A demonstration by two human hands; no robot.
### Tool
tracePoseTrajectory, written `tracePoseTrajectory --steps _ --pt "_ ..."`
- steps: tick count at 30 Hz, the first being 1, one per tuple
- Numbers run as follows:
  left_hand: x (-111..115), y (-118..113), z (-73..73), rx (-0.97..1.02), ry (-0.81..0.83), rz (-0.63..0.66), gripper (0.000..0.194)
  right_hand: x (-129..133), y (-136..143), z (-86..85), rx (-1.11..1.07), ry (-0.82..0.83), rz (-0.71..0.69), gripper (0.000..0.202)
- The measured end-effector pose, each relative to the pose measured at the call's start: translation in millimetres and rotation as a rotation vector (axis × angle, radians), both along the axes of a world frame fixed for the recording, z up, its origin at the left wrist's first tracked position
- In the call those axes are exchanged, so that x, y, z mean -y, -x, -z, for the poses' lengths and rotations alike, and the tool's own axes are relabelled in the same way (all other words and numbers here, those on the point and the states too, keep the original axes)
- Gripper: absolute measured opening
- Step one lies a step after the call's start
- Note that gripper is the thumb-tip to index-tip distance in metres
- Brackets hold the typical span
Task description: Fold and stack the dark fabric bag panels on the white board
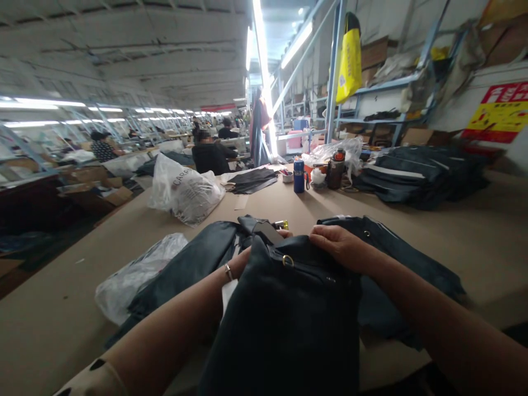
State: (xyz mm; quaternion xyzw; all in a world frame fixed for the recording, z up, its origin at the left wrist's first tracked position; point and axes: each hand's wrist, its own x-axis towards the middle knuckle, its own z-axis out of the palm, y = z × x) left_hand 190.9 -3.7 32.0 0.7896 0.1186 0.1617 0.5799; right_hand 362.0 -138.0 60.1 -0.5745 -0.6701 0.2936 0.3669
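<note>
Visibility: left hand (pixel 243 263) mostly hidden behind raised cloth, a few fingertips showing past its upper edge; its grip cannot be told. Lower end of the held piece runs out of view at the bottom, in deep shade. Far workers blurred and small.

Held piece: dark blue-green cloth garment (pixel 289 319), in front of the wearer at the near side of the counter. Right hand (pixel 332 241) closed on its top edge, thumb against fingers. Near the top, one gold-coloured ring (pixel 287 260); right of it, tiny pale lettering, too small to read. Cloth smooth below, folded above. White paper-like piece (pixel 228 297) beside the left wrist, partly covered.

Surface: broad tan counter (pixel 272 206). Dark folded garments (pixel 402 258) to the right, more dark cloth (pixel 185 264) to the left, beside crumpled clear plastic (pixel 142 275). Farther back: printed translucent bag (pixel 187 190), blue cylindrical flask (pixel 299 176), dark bottle (pixel 336 169), heaped dark garments (pixel 424 173).

Room: large workshop; seated person in black (pixel 210 157), bright tube lights (pixel 264 60), yellow bag (pixel 349 66) hanging from blue metal framing (pixel 334 71).
</note>
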Motion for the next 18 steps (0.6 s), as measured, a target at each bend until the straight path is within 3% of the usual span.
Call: tracePoseTrajectory --steps 3,6,9,11,15,16,18 --pt "20 2 -5.6 0.093 0.288 0.241 0.047 5 -1 16.0 -0.039 -0.033 0.088 0.036" --pt "44 5 -12.5 0.213 0.462 0.308 0.021 25 2 34.9 -0.165 -0.030 0.132 0.037" --pt "60 10 -14.8 0.165 0.479 0.167 0.039 48 3 50.6 -0.212 -0.070 0.147 0.045" --pt "64 19 -14.4 0.059 0.390 -0.005 0.043 57 4 57.0 -0.129 -0.070 0.153 0.046" --pt "58 45 -15.7 -0.202 -0.146 -0.595 0.051 58 9 58.4 0.142 -0.081 0.195 0.035" --pt "54 48 -16.6 -0.246 -0.269 -0.707 0.055 56 12 56.9 0.186 -0.090 0.174 0.034" --pt "46 47 -17.3 -0.280 -0.416 -0.812 0.060 53 21 53.4 0.220 -0.101 0.113 0.035"
